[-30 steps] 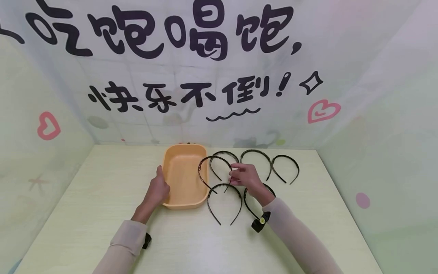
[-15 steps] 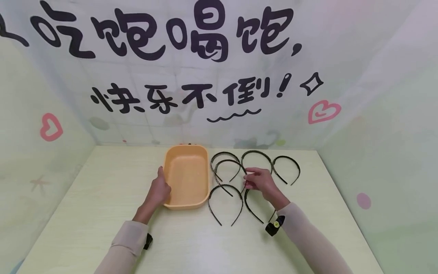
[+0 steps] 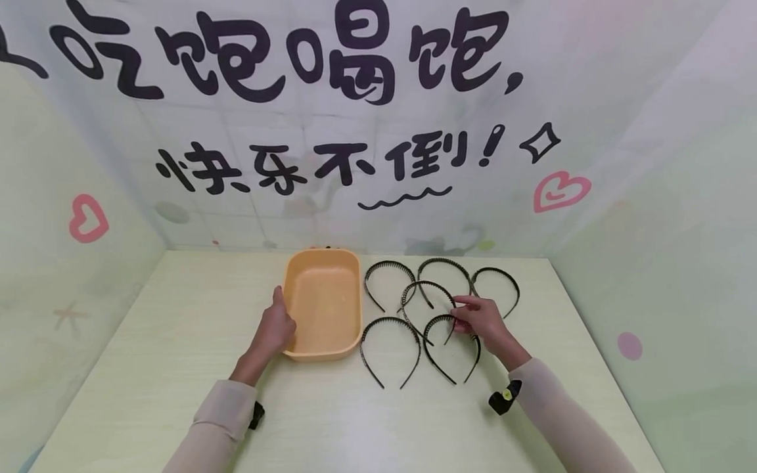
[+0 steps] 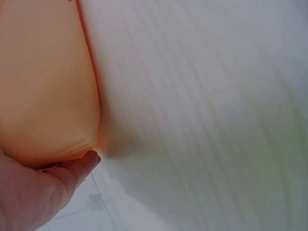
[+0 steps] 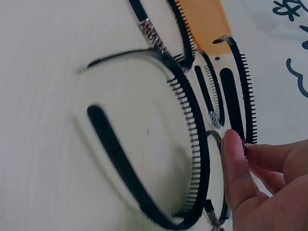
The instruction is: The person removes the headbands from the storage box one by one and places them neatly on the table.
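Note:
My left hand (image 3: 274,326) grips the left wall of a shallow orange tray (image 3: 322,305), and in the left wrist view its fingers (image 4: 79,168) curl at the tray's edge. Between finger and thumb, my right hand (image 3: 485,323) pinches one end of a black toothed headband (image 3: 430,283). That headband is raised above others on the table. In the right wrist view the held headband (image 5: 249,96) shows a glittery patch by the fingertips. Just below lies another black headband (image 3: 438,366), partly overlapped by the held one.
More black headbands lie right of the tray: one in front (image 3: 390,320), and three behind, at the left (image 3: 387,263), middle (image 3: 443,260) and right (image 3: 495,269). A printed wall (image 3: 331,223) closes the back of the pale table (image 3: 177,341), with side walls left and right.
My right hand has carried the pinched headband rightward, from beside the tray's right rim to above the front right headband. The left hand still holds the tray, which stays in place.

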### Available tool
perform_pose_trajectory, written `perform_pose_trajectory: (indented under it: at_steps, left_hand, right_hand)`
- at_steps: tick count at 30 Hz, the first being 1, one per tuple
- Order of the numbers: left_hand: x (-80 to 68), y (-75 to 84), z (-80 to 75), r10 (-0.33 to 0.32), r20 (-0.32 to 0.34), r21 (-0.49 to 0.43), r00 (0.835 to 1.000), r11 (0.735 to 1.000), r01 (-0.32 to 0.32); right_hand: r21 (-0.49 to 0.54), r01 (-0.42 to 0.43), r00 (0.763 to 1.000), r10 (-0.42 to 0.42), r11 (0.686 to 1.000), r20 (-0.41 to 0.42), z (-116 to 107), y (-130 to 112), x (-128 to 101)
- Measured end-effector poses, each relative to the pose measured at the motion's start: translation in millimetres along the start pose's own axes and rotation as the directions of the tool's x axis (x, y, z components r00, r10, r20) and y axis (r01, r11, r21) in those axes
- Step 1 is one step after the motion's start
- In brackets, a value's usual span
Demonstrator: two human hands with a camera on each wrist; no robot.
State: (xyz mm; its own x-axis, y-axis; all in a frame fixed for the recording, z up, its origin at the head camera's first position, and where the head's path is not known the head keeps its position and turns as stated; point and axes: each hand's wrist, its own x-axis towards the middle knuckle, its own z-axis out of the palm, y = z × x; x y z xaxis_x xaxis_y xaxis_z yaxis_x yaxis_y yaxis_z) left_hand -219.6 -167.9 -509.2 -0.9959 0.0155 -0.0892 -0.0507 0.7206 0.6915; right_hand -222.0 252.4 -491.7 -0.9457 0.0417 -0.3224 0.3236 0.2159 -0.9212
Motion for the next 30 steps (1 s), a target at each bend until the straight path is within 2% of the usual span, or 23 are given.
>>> perform_pose_trajectory:
  at_steps: [8, 30]
  left_hand:
    - [0.2, -0.9, -0.2, -0.009, 0.001, -0.006, 1.0, 1.0, 0.009]
    - [1.4, -0.9, 0.1, -0.014, -0.008, 0.002, 1.0, 1.0, 0.014]
  right_hand:
    - [-0.017, -0.012, 1.0, 0.012, 1.0, 0.006, -23.3, 11.0, -4.5]
    - [-0.091, -0.048, 0.997, 0.043, 0.995, -0.058, -77.7, 32.9, -29.4]
